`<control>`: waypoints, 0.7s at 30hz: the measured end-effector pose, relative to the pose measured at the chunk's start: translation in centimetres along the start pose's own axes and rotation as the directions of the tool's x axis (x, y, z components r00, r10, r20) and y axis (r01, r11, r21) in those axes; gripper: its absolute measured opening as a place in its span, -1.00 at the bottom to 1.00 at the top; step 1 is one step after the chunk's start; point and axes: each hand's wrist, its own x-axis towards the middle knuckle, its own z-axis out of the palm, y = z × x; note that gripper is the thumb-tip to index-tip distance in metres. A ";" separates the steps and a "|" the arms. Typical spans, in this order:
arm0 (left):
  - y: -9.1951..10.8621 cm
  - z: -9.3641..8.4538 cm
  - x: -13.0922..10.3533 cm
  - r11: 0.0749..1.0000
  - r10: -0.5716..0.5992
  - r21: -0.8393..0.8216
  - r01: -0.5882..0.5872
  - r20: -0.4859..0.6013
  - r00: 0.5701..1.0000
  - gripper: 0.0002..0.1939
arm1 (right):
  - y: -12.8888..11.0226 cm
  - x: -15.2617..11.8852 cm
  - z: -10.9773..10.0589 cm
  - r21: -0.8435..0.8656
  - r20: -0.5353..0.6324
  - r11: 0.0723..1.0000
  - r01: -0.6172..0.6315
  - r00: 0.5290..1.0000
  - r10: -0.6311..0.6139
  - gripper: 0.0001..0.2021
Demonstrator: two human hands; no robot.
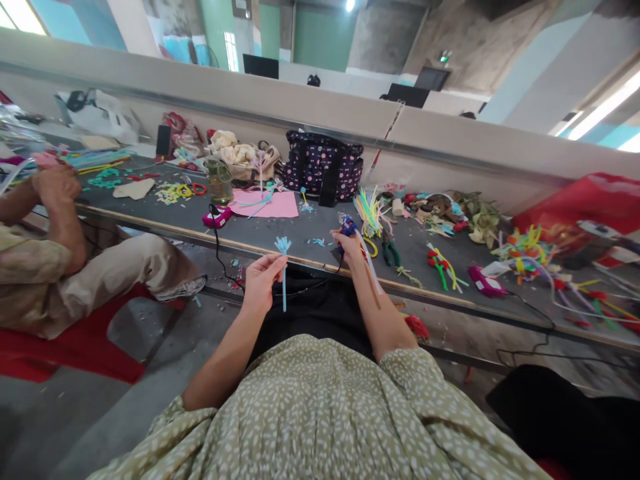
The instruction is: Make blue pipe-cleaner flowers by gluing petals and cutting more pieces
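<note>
My left hand (264, 279) pinches the stem of a light-blue pipe-cleaner flower (283, 247), its short tufts fanned out at the top and the stem hanging below my fingers. My right hand (349, 243) is over the table edge, closed around a dark-blue glue gun (347, 224); a long pale translucent stick (369, 261) trails back from it along my forearm. Between the hands, small light-blue pipe-cleaner pieces (315, 242) lie on the dark table (280, 235). Flower and glue gun are apart. My right fingers partly hide the gun's grip.
Green-handled pliers (391, 252) and a bundle of pipe cleaners (371, 212) lie to the right. Behind stand a patterned bag (310, 163), a phone (329, 187) and a glass jar (219, 181) near pink paper (270, 204). A co-worker's hands (56, 177) are at far left. Magenta boxes (486, 281) have cords.
</note>
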 end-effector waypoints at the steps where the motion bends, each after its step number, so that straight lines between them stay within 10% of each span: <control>1: 0.0 0.0 0.0 1.000 0.001 0.001 -0.001 0.003 1.000 -0.79 | 0.1 0.1 0.1 0.011 -0.008 1.000 0.004 1.000 -0.004 -0.66; 21: -0.5 0.0 0.0 1.000 -0.025 0.011 0.024 0.014 1.000 -0.78 | 0.5 1.2 1.1 0.160 -0.099 0.987 0.018 0.995 -0.002 -0.72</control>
